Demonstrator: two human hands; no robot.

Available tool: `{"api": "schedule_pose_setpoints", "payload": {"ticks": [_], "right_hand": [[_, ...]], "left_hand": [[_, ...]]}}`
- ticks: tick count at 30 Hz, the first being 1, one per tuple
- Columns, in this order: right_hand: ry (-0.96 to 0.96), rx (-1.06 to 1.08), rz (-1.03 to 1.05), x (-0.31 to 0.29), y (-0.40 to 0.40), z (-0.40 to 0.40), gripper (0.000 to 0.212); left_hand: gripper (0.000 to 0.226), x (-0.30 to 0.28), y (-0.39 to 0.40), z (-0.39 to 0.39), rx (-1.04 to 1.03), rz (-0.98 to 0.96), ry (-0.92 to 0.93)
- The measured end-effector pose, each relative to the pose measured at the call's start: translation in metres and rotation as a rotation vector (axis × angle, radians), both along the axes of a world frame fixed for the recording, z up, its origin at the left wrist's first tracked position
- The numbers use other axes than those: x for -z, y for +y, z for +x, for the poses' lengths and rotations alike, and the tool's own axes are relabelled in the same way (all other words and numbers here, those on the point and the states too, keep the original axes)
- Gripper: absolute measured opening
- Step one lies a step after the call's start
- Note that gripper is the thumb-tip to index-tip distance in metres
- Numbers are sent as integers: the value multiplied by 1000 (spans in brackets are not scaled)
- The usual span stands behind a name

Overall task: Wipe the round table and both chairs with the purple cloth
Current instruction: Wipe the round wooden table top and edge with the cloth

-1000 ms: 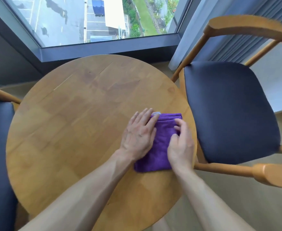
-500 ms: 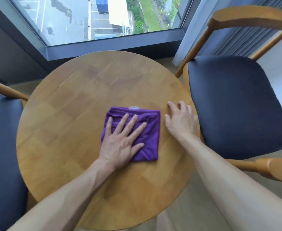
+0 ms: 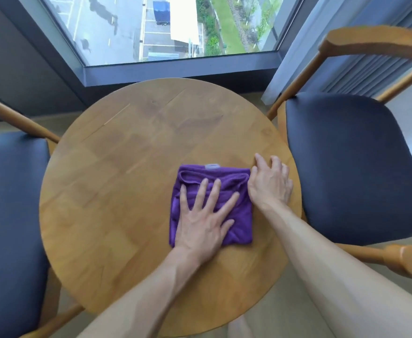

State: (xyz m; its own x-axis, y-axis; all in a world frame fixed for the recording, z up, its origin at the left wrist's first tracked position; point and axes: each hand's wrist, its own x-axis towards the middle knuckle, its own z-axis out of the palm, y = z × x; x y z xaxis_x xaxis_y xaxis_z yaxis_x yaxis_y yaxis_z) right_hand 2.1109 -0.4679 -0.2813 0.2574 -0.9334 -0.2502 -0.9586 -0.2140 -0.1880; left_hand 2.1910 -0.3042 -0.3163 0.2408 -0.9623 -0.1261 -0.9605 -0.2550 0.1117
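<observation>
A folded purple cloth [image 3: 236,181] lies right of centre on the round wooden table [image 3: 117,191]. My left hand [image 3: 203,220] presses flat on the cloth with fingers spread and straight. My right hand [image 3: 269,184] rests on the table at the cloth's right edge, near the table's rim, fingers loosely bent and touching the wood. One chair with a dark seat [image 3: 353,167] stands to the right of the table, another dark-seated chair [image 3: 10,215] to the left.
A large window [image 3: 171,28] with a dark sill runs behind the table. A pale curtain [image 3: 290,52] hangs at the back right. The right chair's wooden armrest [image 3: 409,259] juts out close to my right forearm.
My left hand slid the cloth left from the table's right edge, then back right a little. My right hand let go of the cloth and now rests on the table beside it.
</observation>
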Motion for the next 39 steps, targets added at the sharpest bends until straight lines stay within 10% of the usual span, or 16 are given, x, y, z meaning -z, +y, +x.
{"api": "schedule_pose_setpoints", "payload": {"ticks": [4, 10, 15, 25, 34, 39], "right_hand": [[92, -13, 59, 1, 5, 9, 63], [208, -97, 31, 7, 5, 9, 72], [183, -161, 34, 9, 12, 2, 70], [-67, -593, -77, 19, 77, -26, 53], [-60, -656, 26, 14, 96, -64, 53], [-177, -579, 49, 12, 96, -58, 46]], "left_hand": [[57, -2, 62, 60, 58, 33, -56], [65, -8, 97, 168, -546, 125, 6], [65, -2, 50, 91, -783, 45, 19], [63, 5, 149, -10, -46, -5, -72], [57, -2, 141, -58, -994, -9, -32], [65, 0, 81, -176, -647, -1, 46]]}}
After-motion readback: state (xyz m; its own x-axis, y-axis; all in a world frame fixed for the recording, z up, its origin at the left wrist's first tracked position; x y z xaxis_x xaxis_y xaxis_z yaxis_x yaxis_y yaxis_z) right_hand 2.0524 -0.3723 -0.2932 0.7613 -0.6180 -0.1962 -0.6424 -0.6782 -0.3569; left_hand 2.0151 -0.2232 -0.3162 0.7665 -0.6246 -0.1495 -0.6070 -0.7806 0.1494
